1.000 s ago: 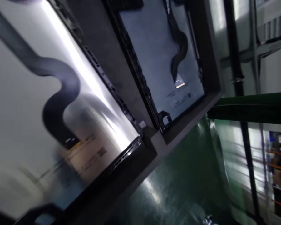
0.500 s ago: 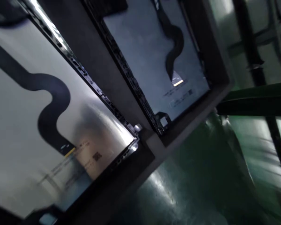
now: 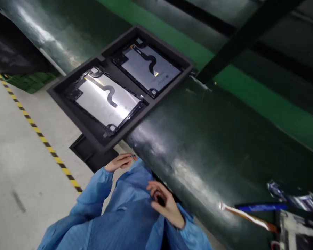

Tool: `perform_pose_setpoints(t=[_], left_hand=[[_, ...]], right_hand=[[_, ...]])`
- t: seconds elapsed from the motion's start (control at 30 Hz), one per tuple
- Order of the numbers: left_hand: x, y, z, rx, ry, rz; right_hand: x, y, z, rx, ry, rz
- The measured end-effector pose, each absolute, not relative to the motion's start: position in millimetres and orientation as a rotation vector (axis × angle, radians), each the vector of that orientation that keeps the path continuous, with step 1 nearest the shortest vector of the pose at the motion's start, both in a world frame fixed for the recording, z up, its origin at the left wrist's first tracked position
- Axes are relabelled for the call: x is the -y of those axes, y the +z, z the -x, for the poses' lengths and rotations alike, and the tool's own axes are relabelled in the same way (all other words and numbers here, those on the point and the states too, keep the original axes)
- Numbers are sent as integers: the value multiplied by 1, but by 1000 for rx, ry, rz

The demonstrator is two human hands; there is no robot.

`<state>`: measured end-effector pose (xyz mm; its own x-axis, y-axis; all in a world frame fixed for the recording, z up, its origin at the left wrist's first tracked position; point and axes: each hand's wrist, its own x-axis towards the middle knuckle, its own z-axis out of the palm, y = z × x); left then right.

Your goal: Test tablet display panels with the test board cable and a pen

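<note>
My left hand [image 3: 122, 161] is near the bench edge, below the dark tray [image 3: 94, 137], its fingers pinched on a small thin item [image 3: 132, 156] too small to name. To its right, my right hand [image 3: 165, 203] is held before the blue gown with curled, parted fingers and nothing visible in them. Two flat device panels lie in the tray's two compartments: a bright silvery one [image 3: 94, 104] at the left and a greyer one [image 3: 138, 69] at the right. Each has a dark wavy ribbon cable on it. Neither hand touches the tray.
The green bench [image 3: 211, 139] runs diagonally under the tray. At the lower right lie an orange-brown strip [image 3: 250, 217], a blue tool [image 3: 263, 207] and clear plastic [image 3: 294, 198]. A dark post [image 3: 224, 52] rises behind. Another dark tray [image 3: 91, 152] is below, near the striped floor tape [image 3: 49, 147].
The view has pulled back and turned from a close look at the two panels. Both hands, the gown and the whole tray now show.
</note>
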<state>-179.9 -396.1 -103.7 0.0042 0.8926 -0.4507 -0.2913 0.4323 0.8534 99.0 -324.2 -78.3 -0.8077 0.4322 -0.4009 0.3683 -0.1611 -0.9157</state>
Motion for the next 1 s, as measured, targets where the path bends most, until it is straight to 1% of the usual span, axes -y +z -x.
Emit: perform_pose_setpoints(t=[0.07, 0.17, 0.23, 0.3, 0.4, 0.53, 0.67, 0.83, 1.0], left_hand=[[423, -76, 163, -1214, 984, -666], [443, -33, 130, -1155, 973, -800], [447, -13, 111, -1108, 909, -889], [450, -5, 100, -1119, 769, -946], [459, -7, 105, -1236, 608, -1000], [473, -9, 124, -1422, 628, -921], [470, -10, 124, -1434, 728, -705], [430, -41, 89, -1423, 1058, -382], [390, -71, 50, -1323, 1054, -209]], right_hand=[[331, -78, -80, 1852, 2293, 851], [332, -71, -55, 1625, 2404, 725], [332, -63, -50, 1472, 2388, 699], [334, -56, -55, 1353, 2344, 697], [340, -53, -75, 1234, 2292, 731], [350, -65, -99, 1162, 2187, 847], [354, -88, -108, 1194, 2016, 992], [353, -103, -114, 1440, 1775, 1110], [346, -89, -115, 1808, 1634, 927]])
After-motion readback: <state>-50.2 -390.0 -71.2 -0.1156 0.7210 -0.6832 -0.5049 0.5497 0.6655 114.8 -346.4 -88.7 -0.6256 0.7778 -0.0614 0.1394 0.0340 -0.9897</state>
